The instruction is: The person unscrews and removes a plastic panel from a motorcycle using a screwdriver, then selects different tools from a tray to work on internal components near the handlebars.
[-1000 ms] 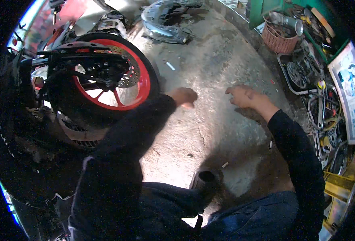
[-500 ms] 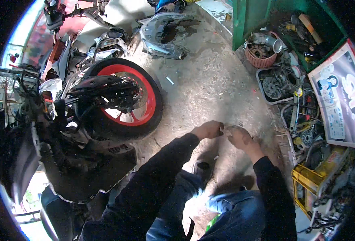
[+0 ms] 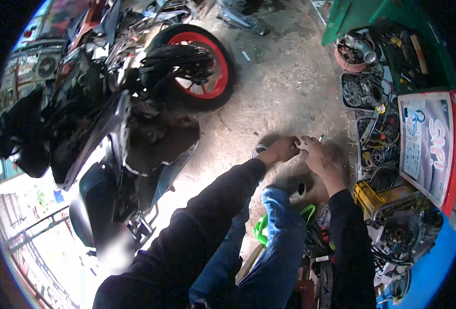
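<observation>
A rough concrete floor (image 3: 274,98), patched with sunlight, runs through a workshop between a motorcycle (image 3: 155,141) with a red-rimmed wheel (image 3: 230,64) on the left and piled metal parts (image 3: 357,93) on the right. The left hand (image 3: 282,150) and right hand (image 3: 318,157), well apart a second ago, now nearly meet above the floor, fingers curled; whether they hold anything cannot be told. A small white piece (image 3: 320,138) shows just beside the right fingers, and the wheel sits higher in view than before.

I'd call this a motorcycle repair workshop: my head view shows 1 motorbike (image 3: 153,141) with a red-rimmed wheel (image 3: 224,63) on a bare concrete floor (image 3: 279,77), and to the right, 2 trays (image 3: 343,93) and a basket (image 3: 349,65) of metal parts near a green box (image 3: 357,18).
</observation>
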Demonstrator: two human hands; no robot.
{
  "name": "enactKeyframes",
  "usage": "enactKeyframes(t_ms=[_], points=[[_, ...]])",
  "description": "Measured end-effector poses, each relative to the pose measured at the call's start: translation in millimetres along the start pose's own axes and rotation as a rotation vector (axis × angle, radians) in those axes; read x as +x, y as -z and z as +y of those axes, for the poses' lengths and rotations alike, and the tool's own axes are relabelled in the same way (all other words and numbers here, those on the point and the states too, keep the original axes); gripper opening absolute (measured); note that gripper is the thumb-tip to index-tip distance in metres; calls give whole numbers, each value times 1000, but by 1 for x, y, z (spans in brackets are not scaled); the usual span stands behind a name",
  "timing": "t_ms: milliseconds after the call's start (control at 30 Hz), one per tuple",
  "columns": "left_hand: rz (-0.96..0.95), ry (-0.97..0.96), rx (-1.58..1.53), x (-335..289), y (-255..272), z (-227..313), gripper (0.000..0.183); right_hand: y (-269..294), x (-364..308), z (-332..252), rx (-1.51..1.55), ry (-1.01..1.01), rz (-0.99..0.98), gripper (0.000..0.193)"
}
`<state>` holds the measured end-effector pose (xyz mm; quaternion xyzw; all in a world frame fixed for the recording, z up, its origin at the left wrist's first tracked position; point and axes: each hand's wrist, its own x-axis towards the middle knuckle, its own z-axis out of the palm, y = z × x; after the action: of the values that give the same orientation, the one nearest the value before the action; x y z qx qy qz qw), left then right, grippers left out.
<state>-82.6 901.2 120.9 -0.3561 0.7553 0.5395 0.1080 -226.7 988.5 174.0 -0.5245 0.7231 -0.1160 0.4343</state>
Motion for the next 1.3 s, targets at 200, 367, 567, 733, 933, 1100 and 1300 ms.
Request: enactKeyframes(t_ms=[200, 367, 567, 733, 933, 1100, 1300], points=[[66, -16, -74, -59, 36, 33, 28, 16, -29, -37, -84, -42, -163, 48], [108, -1, -96, -113, 77, 29, 23, 14, -48, -78, -26, 32, -141, 49], [248, 21, -120, -182, 132, 31, 25, 22, -64, -149, -6, 133, -61, 49], [388, -68, -204, -254, 173, 77, 38, 46, -91, -238, -54, 301, 31, 47], [1273, -467, 415, -373, 295, 170, 65, 118, -137, -406, 32, 535, 231, 54], [1451, -507, 635, -459, 410, 212, 71, 181, -152, -553, -101, 1070, 660, 65], [1215, -608, 676, -500, 440, 214, 73, 192, -137, -652, -561, 869, 589, 49]])
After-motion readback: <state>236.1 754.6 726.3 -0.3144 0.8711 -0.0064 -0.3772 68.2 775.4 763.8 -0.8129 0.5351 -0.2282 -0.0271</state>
